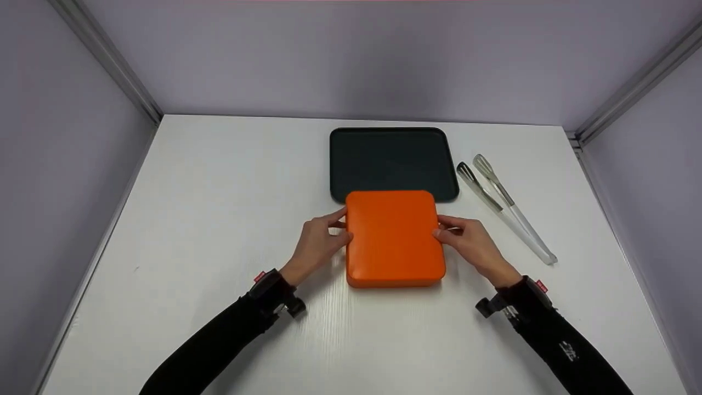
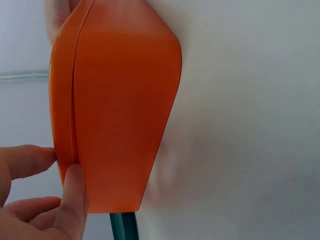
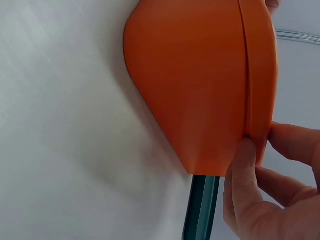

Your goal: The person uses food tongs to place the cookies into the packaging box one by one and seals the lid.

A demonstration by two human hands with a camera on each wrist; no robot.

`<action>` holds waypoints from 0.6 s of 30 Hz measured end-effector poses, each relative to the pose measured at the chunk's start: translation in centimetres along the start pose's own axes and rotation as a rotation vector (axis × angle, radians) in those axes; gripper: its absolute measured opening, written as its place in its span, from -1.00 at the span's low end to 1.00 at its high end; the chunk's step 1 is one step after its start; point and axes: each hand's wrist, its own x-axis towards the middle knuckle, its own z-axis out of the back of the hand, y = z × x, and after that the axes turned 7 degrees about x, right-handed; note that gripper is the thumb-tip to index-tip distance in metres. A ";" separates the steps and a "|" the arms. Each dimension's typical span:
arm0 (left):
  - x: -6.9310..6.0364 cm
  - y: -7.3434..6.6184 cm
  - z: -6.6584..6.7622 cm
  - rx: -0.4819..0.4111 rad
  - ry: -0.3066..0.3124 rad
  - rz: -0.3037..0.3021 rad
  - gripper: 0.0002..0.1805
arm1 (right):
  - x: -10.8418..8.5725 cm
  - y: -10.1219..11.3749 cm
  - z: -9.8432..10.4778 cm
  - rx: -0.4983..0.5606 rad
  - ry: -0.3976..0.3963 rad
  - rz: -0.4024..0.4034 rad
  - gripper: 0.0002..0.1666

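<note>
An orange lidded box (image 1: 394,238) stands on the white table in front of the person. The left hand (image 1: 321,241) pinches the lid's edge on the left side, thumb on top and fingertips at the seam. On the opposite side the right hand (image 1: 470,244) pinches the lid's edge in the same way. In the left wrist view a thin dark seam runs between the lid (image 2: 62,100) and the body (image 2: 120,110). The lid (image 3: 262,75) appears seated on the body (image 3: 190,80) in the right wrist view too. The inside of the box is hidden.
A dark rectangular tray (image 1: 392,159) lies directly behind the box, its front edge partly covered by it. To the right lie tongs (image 1: 510,211) with metal whisk-like ends and pale handles. Grey walls (image 1: 384,60) enclose the white table (image 1: 230,181) at the back and sides.
</note>
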 end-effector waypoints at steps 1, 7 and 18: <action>0.0 0.0 0.0 0.007 0.000 -0.006 -0.36 | 0.0 0.0 0.0 -0.009 -0.002 0.001 -0.33; 0.6 0.1 -0.5 0.162 -0.056 -0.147 -0.35 | 0.3 0.0 -0.4 -0.204 -0.068 0.161 -0.22; 1.9 0.7 -3.2 0.657 0.122 -0.281 0.14 | 1.6 -0.3 -3.8 -0.685 0.017 0.352 0.09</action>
